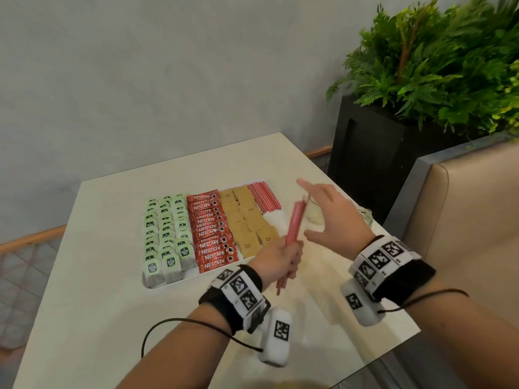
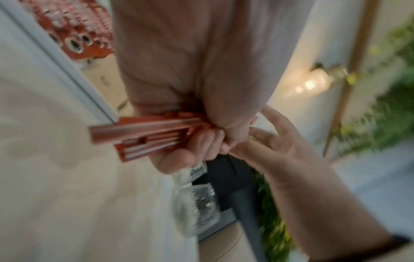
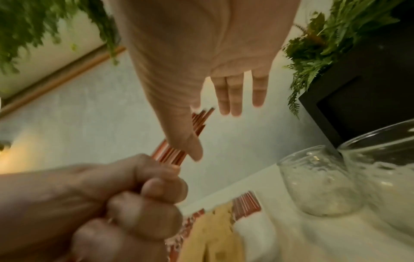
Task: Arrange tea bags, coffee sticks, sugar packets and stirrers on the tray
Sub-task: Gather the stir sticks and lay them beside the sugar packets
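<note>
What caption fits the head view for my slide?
Left hand grips a stirrer bundle beside the filled tray; right hand open at its tip.

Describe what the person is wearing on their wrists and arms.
Both forearms are bare, with no sleeves. The left wrist and right wrist each carry a black band with white panels of black square code markers, a white box-shaped unit hanging below with its own marker, and a thin black cord trailing off.
</note>
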Available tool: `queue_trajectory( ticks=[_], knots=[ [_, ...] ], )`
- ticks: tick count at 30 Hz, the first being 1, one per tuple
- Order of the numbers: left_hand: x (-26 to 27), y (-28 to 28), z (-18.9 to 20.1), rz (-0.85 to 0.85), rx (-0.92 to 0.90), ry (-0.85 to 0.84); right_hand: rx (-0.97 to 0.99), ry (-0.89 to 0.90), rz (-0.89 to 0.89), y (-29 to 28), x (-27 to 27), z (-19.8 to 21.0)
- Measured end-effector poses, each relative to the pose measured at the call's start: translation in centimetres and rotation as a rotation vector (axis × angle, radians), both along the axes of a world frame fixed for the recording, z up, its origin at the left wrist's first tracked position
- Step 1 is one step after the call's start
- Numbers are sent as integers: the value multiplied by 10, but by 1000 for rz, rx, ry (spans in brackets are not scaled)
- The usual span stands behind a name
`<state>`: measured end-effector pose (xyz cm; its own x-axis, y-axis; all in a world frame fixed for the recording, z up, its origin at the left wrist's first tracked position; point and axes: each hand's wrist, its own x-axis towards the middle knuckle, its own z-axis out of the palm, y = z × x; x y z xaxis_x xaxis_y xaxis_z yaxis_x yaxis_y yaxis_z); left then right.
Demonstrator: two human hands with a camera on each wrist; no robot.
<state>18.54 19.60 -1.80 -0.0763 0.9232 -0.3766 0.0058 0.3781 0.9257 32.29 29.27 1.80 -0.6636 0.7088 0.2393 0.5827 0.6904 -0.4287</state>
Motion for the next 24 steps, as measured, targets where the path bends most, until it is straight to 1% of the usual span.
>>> queue_trajectory(
  ticks=[2,4,5,6,7,9,10,13,15,17,20,22,24],
  knots=[
    [-3,5,15,232,-20,-371,-56,174,15,-5,-2,8],
    [-13,8,28,401,-34,-649,-205,251,83,-17,-3,10],
    [-20,9,32,452,-51,-761,-255,244,122,-23,-4,11],
    [-25,9,35,476,-68,-845,-264,206,154,-29,-5,10],
    [-29,9,35,485,-83,-889,-235,149,181,-33,-7,8],
    [-30,6,36,484,-95,-907,-137,50,210,-36,-12,4],
    [-29,5,37,475,-100,-912,-115,39,209,-36,-15,3],
    [-20,2,39,457,-93,-865,-162,73,186,-33,-20,4],
    [-19,0,39,454,-74,-836,-217,34,231,-36,-19,5],
    [-19,-1,38,455,-73,-843,-240,16,279,-40,-20,5],
    [-16,-3,37,441,-103,-827,-247,103,247,-42,-23,-1],
    [-16,-7,36,361,-116,-722,-310,152,215,-43,-25,-5],
    [-21,-14,32,191,-98,-468,-418,227,183,-42,-22,-3]
  ],
)
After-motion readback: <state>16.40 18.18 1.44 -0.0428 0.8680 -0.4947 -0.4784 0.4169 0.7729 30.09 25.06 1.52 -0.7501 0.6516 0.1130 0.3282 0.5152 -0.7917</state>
